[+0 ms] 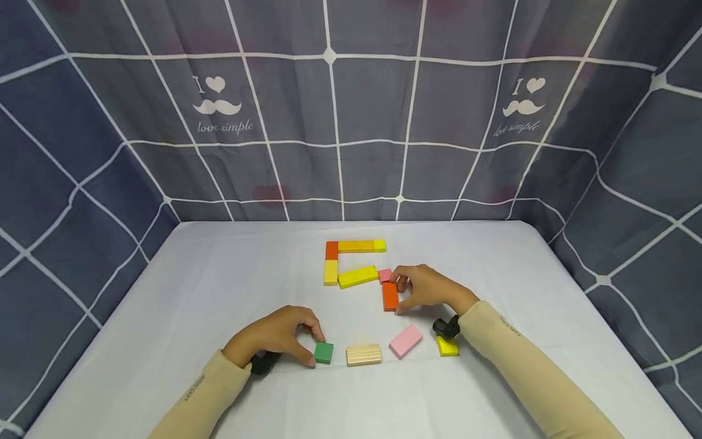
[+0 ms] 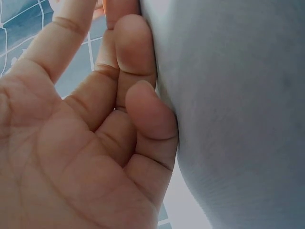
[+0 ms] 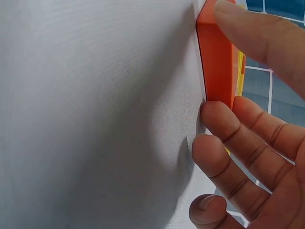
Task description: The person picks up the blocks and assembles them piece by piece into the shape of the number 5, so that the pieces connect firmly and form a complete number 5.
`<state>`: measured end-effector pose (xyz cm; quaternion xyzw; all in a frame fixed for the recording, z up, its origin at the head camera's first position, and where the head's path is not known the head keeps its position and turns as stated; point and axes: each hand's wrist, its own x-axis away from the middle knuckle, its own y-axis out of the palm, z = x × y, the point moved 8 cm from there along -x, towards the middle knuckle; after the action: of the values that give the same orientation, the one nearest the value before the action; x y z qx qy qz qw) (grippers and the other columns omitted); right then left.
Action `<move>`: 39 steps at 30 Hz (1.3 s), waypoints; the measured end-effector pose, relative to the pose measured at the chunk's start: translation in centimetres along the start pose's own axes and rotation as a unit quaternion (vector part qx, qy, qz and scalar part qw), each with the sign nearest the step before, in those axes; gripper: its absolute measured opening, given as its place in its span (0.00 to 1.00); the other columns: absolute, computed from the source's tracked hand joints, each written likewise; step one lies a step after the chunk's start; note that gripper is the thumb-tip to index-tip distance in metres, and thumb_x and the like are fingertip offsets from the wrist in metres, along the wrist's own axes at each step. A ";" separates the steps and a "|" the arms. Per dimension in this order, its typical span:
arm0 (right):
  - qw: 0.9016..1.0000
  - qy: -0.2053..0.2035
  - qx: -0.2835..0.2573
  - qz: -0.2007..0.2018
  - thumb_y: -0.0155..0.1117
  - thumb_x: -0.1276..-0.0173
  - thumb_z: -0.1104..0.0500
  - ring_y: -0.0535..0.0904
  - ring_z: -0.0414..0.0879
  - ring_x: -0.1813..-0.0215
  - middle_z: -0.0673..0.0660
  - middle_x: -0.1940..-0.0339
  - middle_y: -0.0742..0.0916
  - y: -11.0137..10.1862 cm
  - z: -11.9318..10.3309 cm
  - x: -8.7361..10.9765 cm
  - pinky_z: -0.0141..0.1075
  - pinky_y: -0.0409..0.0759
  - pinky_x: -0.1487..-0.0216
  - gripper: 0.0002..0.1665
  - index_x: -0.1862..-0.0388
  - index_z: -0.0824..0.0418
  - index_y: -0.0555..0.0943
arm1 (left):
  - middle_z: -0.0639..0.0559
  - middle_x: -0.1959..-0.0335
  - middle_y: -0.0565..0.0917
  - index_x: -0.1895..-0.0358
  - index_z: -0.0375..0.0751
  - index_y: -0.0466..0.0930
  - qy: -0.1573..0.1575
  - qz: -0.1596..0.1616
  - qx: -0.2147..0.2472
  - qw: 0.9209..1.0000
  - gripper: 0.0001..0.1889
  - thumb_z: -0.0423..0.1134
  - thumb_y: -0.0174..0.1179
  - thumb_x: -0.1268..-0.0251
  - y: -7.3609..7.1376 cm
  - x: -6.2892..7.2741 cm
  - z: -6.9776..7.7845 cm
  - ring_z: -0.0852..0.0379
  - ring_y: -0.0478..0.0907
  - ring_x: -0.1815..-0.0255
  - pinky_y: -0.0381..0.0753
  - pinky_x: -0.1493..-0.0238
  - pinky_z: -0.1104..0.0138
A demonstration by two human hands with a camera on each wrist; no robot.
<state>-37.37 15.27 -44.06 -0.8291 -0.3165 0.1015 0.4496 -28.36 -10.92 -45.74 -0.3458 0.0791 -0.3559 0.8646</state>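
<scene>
My right hand (image 1: 428, 285) pinches an orange block (image 1: 390, 296) lying flat, thumb at its near end and fingers at its far end. The right wrist view shows the orange block (image 3: 217, 57) between thumb and fingertips. A small pink block (image 1: 385, 275) touches its far end. Lower left, my left hand (image 1: 282, 332) has thumb and index finger at opposite edges of a green block (image 1: 323, 352), pinching it on the table. In the left wrist view, curled fingers (image 2: 136, 47) rest against the white cloth; the green block is hidden there.
A bent row holds a yellow block (image 1: 358, 277), another yellow block (image 1: 331, 272), an orange-red block (image 1: 331, 250) and a long amber block (image 1: 356, 246). Nearer lie a ribbed wooden block (image 1: 364, 355), a pink block (image 1: 406, 341) and a yellow block (image 1: 448, 347). Gray checked curtains (image 1: 367, 110) surround the table.
</scene>
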 end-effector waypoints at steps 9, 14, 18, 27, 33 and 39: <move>1.000 -0.018 -0.002 0.007 0.90 0.45 0.58 0.75 0.41 0.66 0.47 0.62 0.85 0.3 0.3 0.7 0.33 0.77 0.61 0.33 0.44 0.62 0.82 | 0.68 0.58 0.86 0.60 0.52 0.91 0.006 -0.008 0.002 1.000 0.16 0.38 0.88 0.51 0.6 0.1 0.2 0.65 0.78 0.51 0.77 0.38 0.63; 1.000 -0.014 -0.004 0.006 0.90 0.44 0.58 0.75 0.42 0.65 0.48 0.62 0.85 0.3 0.1 0.6 0.34 0.77 0.61 0.33 0.44 0.62 0.82 | 0.68 0.57 0.86 0.59 0.52 0.91 0.015 -0.005 0.003 1.000 0.16 0.39 0.87 0.50 0.5 0.2 0.1 0.65 0.79 0.51 0.77 0.39 0.63; 1.000 -0.002 0.001 0.006 0.90 0.44 0.57 0.75 0.42 0.65 0.46 0.62 0.85 0.4 0.4 0.8 0.34 0.77 0.61 0.33 0.44 0.62 0.82 | 0.68 0.57 0.87 0.59 0.52 0.91 0.019 -0.010 0.009 1.000 0.16 0.38 0.87 0.50 0.7 0.0 0.2 0.66 0.79 0.51 0.77 0.38 0.64; 1.000 -0.017 0.005 0.003 0.90 0.44 0.58 0.75 0.40 0.68 0.46 0.63 0.85 0.3 -0.1 0.7 0.33 0.76 0.62 0.32 0.45 0.62 0.82 | 0.68 0.57 0.87 0.59 0.51 0.91 0.027 -0.006 0.014 1.000 0.16 0.38 0.87 0.50 0.7 0.3 0.2 0.66 0.79 0.52 0.77 0.39 0.64; 1.000 -0.020 -0.001 0.000 0.90 0.44 0.58 0.75 0.40 0.67 0.48 0.63 0.85 0.7 -0.2 0.5 0.33 0.77 0.61 0.32 0.45 0.62 0.82 | 0.68 0.58 0.87 0.60 0.52 0.91 0.019 -0.004 0.013 1.000 0.16 0.38 0.87 0.51 0.8 0.6 -0.2 0.66 0.79 0.52 0.77 0.38 0.64; 1.000 -0.013 0.005 0.007 0.90 0.44 0.57 0.75 0.42 0.66 0.48 0.62 0.85 0.2 0.0 0.7 0.35 0.77 0.60 0.33 0.44 0.62 0.81 | 0.68 0.59 0.86 0.60 0.52 0.91 0.020 0.003 0.006 1.000 0.16 0.37 0.88 0.52 0.4 0.1 -0.1 0.66 0.79 0.52 0.77 0.37 0.64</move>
<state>-36.74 15.58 -44.17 -0.8277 -0.3163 0.1167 0.4486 -28.12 -10.81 -46.11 -0.3337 0.0951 -0.3603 0.8659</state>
